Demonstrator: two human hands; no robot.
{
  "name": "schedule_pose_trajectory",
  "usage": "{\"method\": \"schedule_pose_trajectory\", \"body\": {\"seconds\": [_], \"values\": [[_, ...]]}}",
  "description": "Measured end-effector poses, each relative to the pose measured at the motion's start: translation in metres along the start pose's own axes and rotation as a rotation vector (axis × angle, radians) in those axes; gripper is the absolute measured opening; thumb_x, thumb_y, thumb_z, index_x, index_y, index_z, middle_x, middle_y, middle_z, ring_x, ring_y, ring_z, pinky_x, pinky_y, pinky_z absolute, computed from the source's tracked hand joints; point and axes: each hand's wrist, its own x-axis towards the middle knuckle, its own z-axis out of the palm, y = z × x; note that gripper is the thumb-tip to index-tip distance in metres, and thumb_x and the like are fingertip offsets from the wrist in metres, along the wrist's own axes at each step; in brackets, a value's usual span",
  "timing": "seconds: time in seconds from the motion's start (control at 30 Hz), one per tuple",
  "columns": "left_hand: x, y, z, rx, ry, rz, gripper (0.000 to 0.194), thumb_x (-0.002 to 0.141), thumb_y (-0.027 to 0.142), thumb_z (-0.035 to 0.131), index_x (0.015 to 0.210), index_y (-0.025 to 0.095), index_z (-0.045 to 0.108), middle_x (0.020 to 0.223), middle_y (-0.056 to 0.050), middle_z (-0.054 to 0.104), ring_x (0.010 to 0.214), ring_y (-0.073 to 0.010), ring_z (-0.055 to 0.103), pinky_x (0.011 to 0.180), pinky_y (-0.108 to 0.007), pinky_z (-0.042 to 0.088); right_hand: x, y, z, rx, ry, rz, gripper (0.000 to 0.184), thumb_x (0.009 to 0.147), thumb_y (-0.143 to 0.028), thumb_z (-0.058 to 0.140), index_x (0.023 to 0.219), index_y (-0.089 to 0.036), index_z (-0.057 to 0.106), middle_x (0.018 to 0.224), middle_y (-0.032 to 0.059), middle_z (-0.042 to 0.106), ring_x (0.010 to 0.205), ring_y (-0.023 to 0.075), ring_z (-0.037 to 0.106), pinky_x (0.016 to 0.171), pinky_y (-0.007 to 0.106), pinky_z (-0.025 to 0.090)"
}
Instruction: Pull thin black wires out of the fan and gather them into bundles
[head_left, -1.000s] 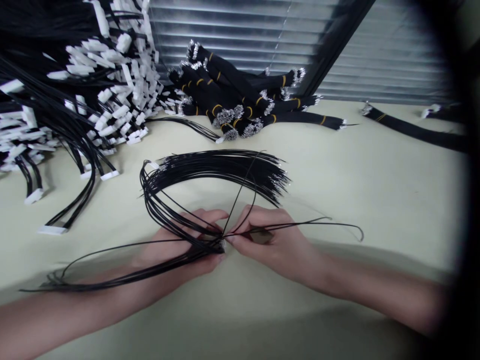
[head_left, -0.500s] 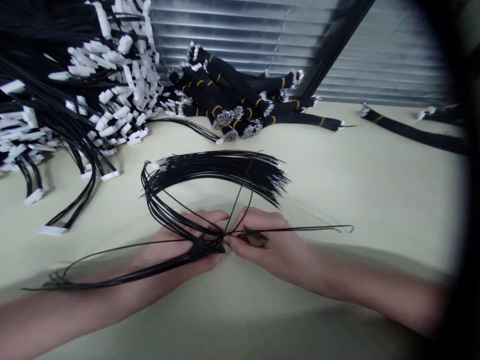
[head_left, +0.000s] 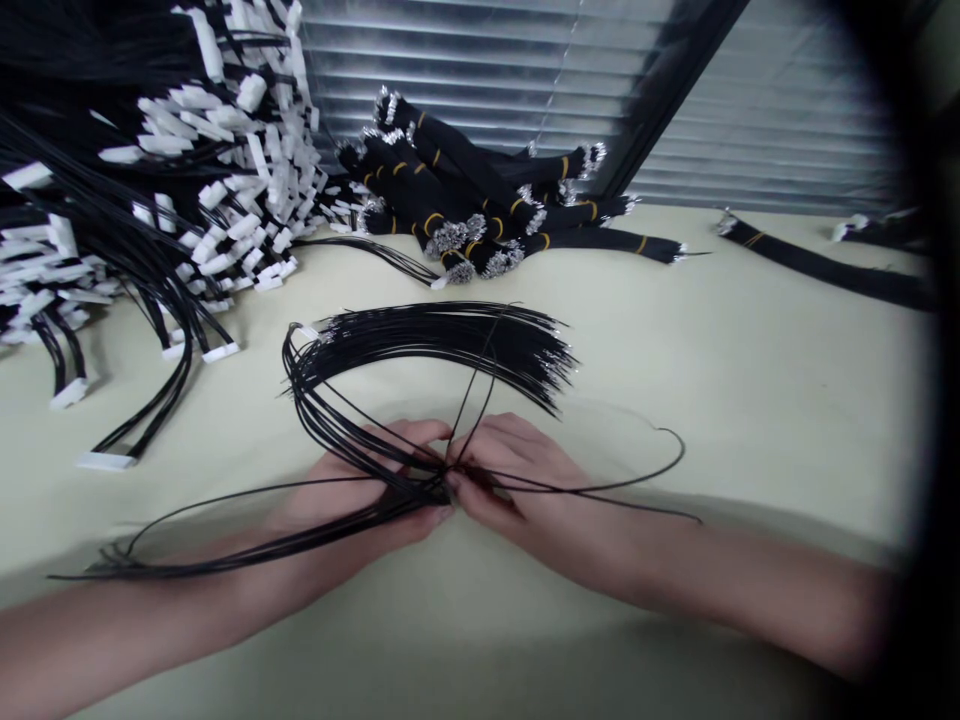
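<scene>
My left hand (head_left: 390, 470) is closed around a bunch of thin black wires (head_left: 330, 425), which loop up to a white connector (head_left: 304, 333) and also trail back along my left forearm. Whatever sits between its fingertips is mostly hidden. My right hand (head_left: 510, 470) meets it, thumb and forefinger pinching a loose black wire (head_left: 622, 485) whose curved length sticks out to the right over the wrist. Just beyond both hands lies a loose pile of black wires (head_left: 450, 335) with bare silvery ends.
At the left is a big heap of black cables with white connectors (head_left: 244, 225). Bundles of black wire (head_left: 450, 180) tied with yellow bands are stacked at the back against the window blinds (head_left: 450, 60). Another tied bundle (head_left: 810, 260) lies at the right on the pale table (head_left: 712, 370).
The wire ends right of my right hand have spread apart and swung, one curving upward and one dropping over the wrist. My right fingers have curled in more. My left hand stays put.
</scene>
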Motion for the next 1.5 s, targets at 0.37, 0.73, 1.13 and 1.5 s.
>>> {"method": "schedule_pose_trajectory", "body": {"seconds": [0.37, 0.73, 1.13, 1.5], "values": [[0.005, 0.002, 0.002, 0.113, 0.011, 0.085, 0.057, 0.065, 0.017, 0.068, 0.117, 0.029, 0.047, 0.094, 0.008, 0.064, 0.080, -0.0075, 0.062, 0.080, -0.015, 0.049, 0.004, 0.011, 0.014, -0.415, 0.210, -0.334, 0.015, 0.087, -0.008, 0.040, 0.083, -0.012, 0.055, 0.072, 0.0043, 0.056, 0.068, 0.0156, 0.047, 0.069, 0.031, 0.040], [0.004, 0.001, -0.001, 0.064, -0.013, 0.102, 0.049, 0.069, 0.021, 0.063, 0.116, 0.028, 0.050, 0.093, 0.005, 0.064, 0.082, -0.0113, 0.062, 0.079, -0.022, 0.049, 0.005, 0.012, 0.010, -0.252, 0.247, -0.342, 0.016, 0.090, -0.015, 0.045, 0.082, -0.011, 0.058, 0.078, 0.0055, 0.062, 0.074, 0.0162, 0.051, 0.071, 0.030, 0.044], [0.007, 0.007, 0.003, 0.184, 0.018, 0.129, 0.041, 0.068, 0.021, 0.067, 0.106, 0.024, 0.053, 0.087, 0.002, 0.065, 0.081, -0.0149, 0.062, 0.078, -0.027, 0.051, 0.005, 0.010, 0.009, -0.206, 0.263, -0.331, 0.015, 0.088, -0.014, 0.048, 0.078, -0.011, 0.060, 0.075, 0.0051, 0.063, 0.070, 0.0149, 0.054, 0.069, 0.028, 0.046], [-0.002, 0.002, 0.001, -0.241, -0.025, -0.101, 0.047, 0.067, 0.005, 0.065, 0.108, 0.027, 0.058, 0.100, -0.001, 0.066, 0.096, -0.0183, 0.064, 0.083, -0.031, 0.057, 0.002, 0.008, -0.002, 0.147, 0.139, -0.052, 0.012, 0.085, -0.015, 0.051, 0.076, -0.015, 0.059, 0.071, -0.0007, 0.060, 0.065, 0.0084, 0.053, 0.063, 0.020, 0.043]]}}
